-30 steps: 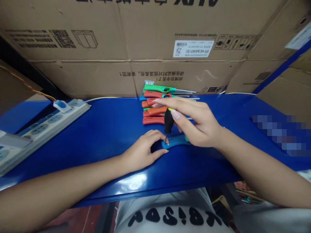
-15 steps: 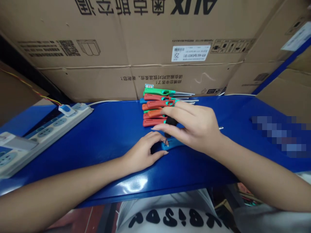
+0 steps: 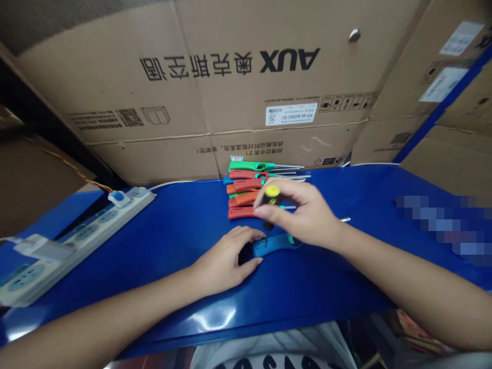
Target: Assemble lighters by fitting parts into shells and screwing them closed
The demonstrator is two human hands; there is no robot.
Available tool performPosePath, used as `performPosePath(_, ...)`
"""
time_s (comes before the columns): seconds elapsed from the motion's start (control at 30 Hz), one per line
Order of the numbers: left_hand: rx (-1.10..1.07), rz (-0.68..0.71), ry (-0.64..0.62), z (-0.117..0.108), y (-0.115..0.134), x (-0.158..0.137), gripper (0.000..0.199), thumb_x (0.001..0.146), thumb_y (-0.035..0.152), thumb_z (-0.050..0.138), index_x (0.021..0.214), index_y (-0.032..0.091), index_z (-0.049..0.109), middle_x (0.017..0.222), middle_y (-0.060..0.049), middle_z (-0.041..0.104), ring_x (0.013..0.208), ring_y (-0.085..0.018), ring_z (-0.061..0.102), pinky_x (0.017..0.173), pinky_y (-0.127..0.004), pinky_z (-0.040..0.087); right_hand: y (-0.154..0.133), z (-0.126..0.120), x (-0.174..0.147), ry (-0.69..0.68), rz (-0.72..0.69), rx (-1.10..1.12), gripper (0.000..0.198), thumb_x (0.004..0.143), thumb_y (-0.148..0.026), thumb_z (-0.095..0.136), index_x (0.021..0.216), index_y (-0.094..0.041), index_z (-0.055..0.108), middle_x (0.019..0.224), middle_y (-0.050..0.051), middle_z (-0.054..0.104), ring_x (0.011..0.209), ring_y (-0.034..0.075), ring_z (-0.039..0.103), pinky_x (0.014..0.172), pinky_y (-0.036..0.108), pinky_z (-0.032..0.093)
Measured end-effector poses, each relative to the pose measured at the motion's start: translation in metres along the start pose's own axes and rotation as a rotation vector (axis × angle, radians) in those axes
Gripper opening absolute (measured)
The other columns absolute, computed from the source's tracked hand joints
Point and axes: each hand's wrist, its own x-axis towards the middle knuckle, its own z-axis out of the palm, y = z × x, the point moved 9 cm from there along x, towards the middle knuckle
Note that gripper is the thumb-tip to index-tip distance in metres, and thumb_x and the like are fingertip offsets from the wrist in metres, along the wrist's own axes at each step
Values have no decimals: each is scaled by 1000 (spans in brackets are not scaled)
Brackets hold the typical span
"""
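Note:
A blue long-nosed lighter lies on the blue table, its handle end pointing left and its metal tip showing beyond my right wrist. My left hand rests at the handle end, thumb on the near edge and forefinger on the far edge, closed on it. Above the lighter, my right hand grips a screwdriver with a black handle and yellow cap, held roughly upright. A thin dark shaft shows at the lighter's handle; whether its tip touches cannot be made out.
Behind my hands lies a pile of several red, orange, green and blue lighters, with a small label at its back. A white power strip with plugs runs along the left. A large cardboard box stands behind the blue table.
The view has tilted up, showing more of the box. My right hand has turned, so the screwdriver's yellow cap now shows and more of the blue lighter is uncovered. My left hand keeps its place.

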Motion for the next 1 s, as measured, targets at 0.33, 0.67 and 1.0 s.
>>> performPosePath(0.33, 352, -27, -170, 0, 15, 5, 45, 95, 29, 63, 138, 19, 54, 130, -14, 65, 118, -31, 63, 103, -49, 54, 95, -74, -24, -296, 213, -933, 21, 98, -36, 50, 91, -17, 57, 90, 9, 65, 76, 20, 60, 64, 29, 40)
performPosePath(0.67, 493, 237, -129, -3, 24, 48, 38, 101, 15, 46, 139, 10, 53, 123, -20, 60, 113, -31, 60, 96, -47, 56, 147, -100, -46, -395, 462, -1084, 17, 91, -25, 46, 94, -19, 62, 108, 11, 72, 92, 26, 67, 66, 31, 39)
performPosePath(1.0, 642, 255, 237, -82, -34, 102, 32, 102, 21, 46, 130, 15, 59, 117, -15, 58, 110, -29, 57, 96, -48, 53, 125, -170, -39, 81, 570, -1102, 20, 89, -38, 50, 88, -21, 61, 89, 10, 73, 79, 24, 65, 61, 29, 37)
